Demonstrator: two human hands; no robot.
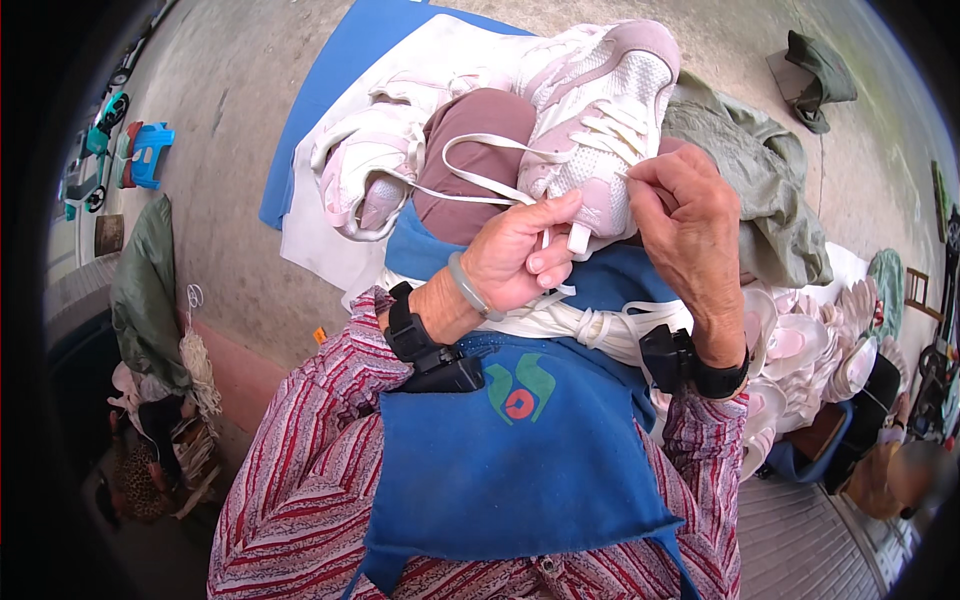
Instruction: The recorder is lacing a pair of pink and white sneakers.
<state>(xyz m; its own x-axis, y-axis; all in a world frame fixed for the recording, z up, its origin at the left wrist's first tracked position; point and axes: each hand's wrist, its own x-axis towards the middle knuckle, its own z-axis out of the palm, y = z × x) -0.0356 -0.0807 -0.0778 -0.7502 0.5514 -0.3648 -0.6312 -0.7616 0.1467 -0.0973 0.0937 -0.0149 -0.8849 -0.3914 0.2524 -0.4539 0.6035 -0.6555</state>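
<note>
A white and pale pink sneaker [600, 120] lies over my lap with its toe pointing away from me. White lace crosses its front, and a loose loop of shoelace [470, 142] runs out to the left. My left hand [525, 245] is closed by the tongue, its thumb against the shoe and the lace pinched in its fingers. On the sneaker's right side, my right hand [690, 215] pinches the lace close to the eyelets; its fingertips partly hide it. Another pink and white sneaker [365, 170] rests to the left, past my brown-clad knee [475, 150].
A bundle of white laces [600, 325] lies across my blue apron [520, 470]. Pale pink shoe pieces [800, 345] are heaped at the right, near another person [885, 475]. Grey-green cloth [750, 170] lies beyond my right hand. A blue stool [150, 153] stands far left.
</note>
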